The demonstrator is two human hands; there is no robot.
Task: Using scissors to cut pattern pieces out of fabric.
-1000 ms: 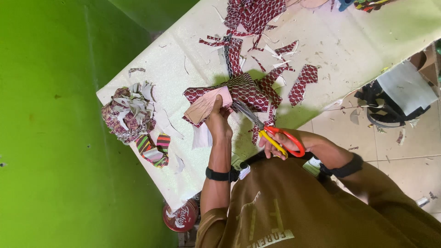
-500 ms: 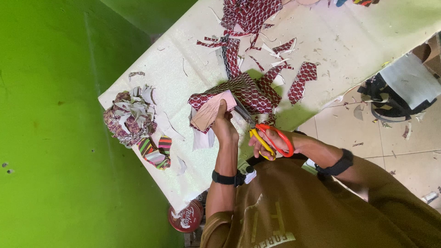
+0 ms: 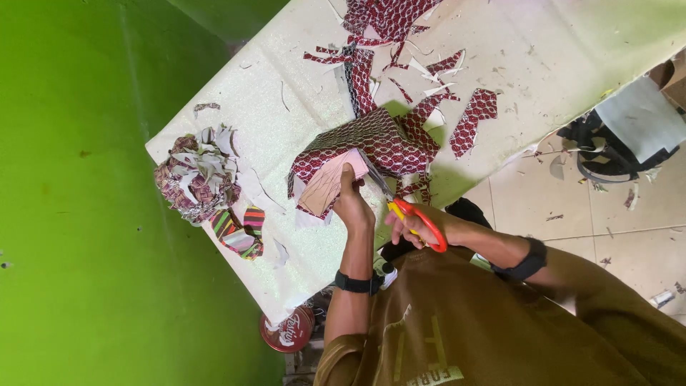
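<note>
The left hand grips a pale pink card piece against a folded piece of red patterned fabric, fingers closed on both near the middle of the white tabletop; the right hand holds scissors with red and yellow handles, fingers through the loops, and the blades point toward eleven o'clock into the fabric's edge, though how far apart the blades stand cannot be told; at nine o'clock from the left hand lies a heap of fabric scraps, with a striped multicoloured scrap just beside it at five o'clock; toward twelve o'clock more red patterned offcuts lie scattered; at three o'clock sits a small oblong patterned cutout; below the tabletop edge, at six o'clock, a round red tin stands, its contents hidden by the lid.
</note>
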